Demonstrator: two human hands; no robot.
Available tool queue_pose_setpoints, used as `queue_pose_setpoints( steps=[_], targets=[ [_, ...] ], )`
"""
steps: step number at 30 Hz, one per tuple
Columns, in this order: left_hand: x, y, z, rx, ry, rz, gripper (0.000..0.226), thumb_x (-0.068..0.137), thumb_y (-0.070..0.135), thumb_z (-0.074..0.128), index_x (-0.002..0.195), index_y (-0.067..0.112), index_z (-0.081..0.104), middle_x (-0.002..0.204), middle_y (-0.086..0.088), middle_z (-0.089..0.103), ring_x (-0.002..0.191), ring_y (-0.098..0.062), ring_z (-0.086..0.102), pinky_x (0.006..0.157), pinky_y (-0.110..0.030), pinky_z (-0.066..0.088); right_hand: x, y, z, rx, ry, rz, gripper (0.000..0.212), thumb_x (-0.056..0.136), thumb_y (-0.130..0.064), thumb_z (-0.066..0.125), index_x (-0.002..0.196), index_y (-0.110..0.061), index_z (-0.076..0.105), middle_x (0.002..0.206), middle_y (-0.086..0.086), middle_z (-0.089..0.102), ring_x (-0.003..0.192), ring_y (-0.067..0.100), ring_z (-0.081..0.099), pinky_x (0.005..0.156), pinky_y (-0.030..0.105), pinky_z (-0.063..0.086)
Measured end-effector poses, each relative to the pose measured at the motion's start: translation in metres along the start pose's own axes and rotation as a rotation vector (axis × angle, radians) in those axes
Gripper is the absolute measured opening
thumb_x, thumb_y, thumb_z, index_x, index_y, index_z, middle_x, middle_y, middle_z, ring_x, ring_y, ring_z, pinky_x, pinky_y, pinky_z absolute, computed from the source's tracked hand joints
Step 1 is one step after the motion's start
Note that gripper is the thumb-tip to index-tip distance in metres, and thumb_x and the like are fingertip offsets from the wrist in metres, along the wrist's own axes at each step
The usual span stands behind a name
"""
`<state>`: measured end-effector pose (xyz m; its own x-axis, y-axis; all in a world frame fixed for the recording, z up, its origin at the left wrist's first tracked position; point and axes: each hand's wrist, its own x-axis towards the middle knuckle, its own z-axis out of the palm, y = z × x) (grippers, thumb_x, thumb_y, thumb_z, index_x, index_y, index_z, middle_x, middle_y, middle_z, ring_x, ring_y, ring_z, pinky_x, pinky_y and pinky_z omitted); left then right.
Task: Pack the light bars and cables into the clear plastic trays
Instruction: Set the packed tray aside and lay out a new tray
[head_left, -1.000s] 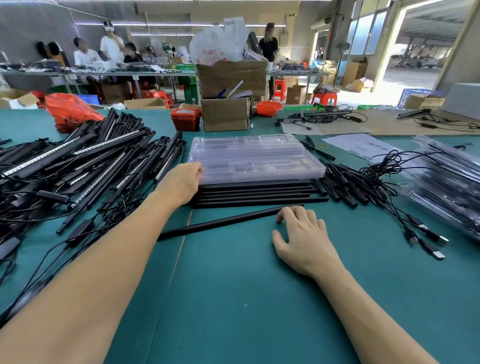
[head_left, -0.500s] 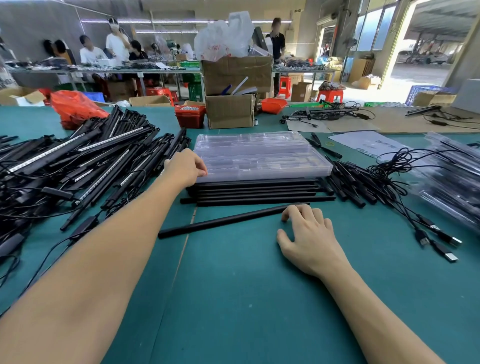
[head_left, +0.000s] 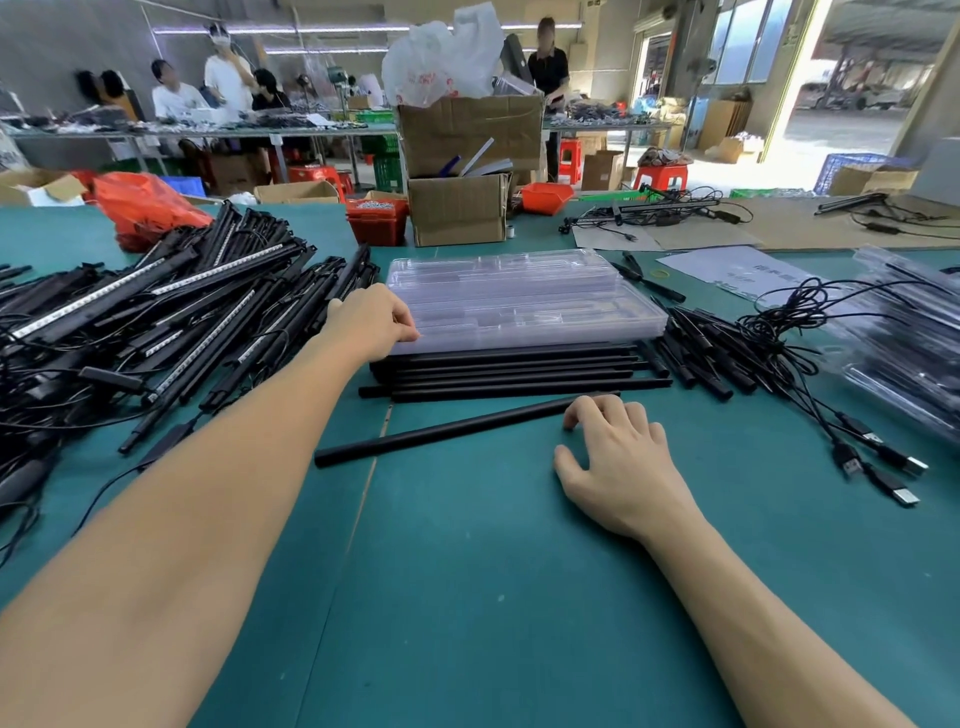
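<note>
Clear plastic trays (head_left: 524, 306) at frame centre were pinched at their left corner by the left hand (head_left: 371, 319); the right hand (head_left: 621, 457) lay with fingers loosely curled on a loose black bar (head_left: 441, 431), while tangled light bars (head_left: 156, 322) were heaped at left on the counter (head_left: 467, 571).

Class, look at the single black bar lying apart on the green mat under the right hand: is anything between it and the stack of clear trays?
Yes. A row of black bars lies along the near edge of the clear trays, between them and the single black bar. The right hand touches that bar's right end; the left hand grips the trays' left edge.
</note>
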<state>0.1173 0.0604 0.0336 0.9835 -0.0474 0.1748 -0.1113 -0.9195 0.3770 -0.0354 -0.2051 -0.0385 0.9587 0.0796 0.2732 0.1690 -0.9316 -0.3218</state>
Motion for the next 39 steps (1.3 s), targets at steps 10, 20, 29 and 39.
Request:
queue_pose_setpoints(
  steps=[10, 20, 29, 39],
  targets=[
    [0.007, -0.003, -0.007, 0.044, -0.083, 0.101, 0.015, 0.093, 0.013, 0.068, 0.081, 0.009, 0.075, 0.088, -0.009, 0.072, 0.071, -0.020, 0.061, 0.065, -0.029, 0.048, 0.000, -0.001, -0.001, 0.001, -0.001, -0.001, 0.020, 0.092, -0.039, 0.043, 0.108, -0.027, 0.041, 0.118, -0.006, 0.042, 0.106, 0.019, 0.033, 0.093, 0.035, 0.028],
    [0.002, -0.005, -0.009, 0.099, -0.049, 0.150, 0.008, 0.093, 0.017, 0.069, 0.090, 0.014, 0.076, 0.091, 0.001, 0.071, 0.088, -0.020, 0.064, 0.086, -0.043, 0.055, 0.000, -0.001, -0.002, -0.004, -0.008, 0.007, 0.021, 0.092, -0.038, 0.044, 0.109, -0.026, 0.041, 0.118, -0.005, 0.042, 0.107, 0.020, 0.034, 0.094, 0.036, 0.029],
    [0.000, 0.003, -0.003, 0.138, -0.029, 0.089, 0.025, 0.094, -0.005, 0.051, 0.087, 0.009, 0.070, 0.099, -0.008, 0.071, 0.091, -0.027, 0.065, 0.081, -0.041, 0.055, 0.002, 0.000, 0.000, 0.002, -0.002, 0.002, 0.020, 0.092, -0.039, 0.044, 0.107, -0.028, 0.040, 0.117, -0.006, 0.041, 0.105, 0.019, 0.032, 0.091, 0.035, 0.027],
    [0.003, -0.007, 0.010, 0.407, -0.035, 0.315, 0.011, 0.095, 0.001, 0.044, 0.100, 0.003, 0.054, 0.108, -0.015, 0.055, 0.104, -0.030, 0.050, 0.093, -0.045, 0.045, 0.002, 0.000, 0.000, -0.004, -0.010, 0.002, 0.021, 0.092, -0.040, 0.043, 0.108, -0.027, 0.040, 0.118, -0.005, 0.041, 0.107, 0.020, 0.033, 0.092, 0.036, 0.029]
  ],
)
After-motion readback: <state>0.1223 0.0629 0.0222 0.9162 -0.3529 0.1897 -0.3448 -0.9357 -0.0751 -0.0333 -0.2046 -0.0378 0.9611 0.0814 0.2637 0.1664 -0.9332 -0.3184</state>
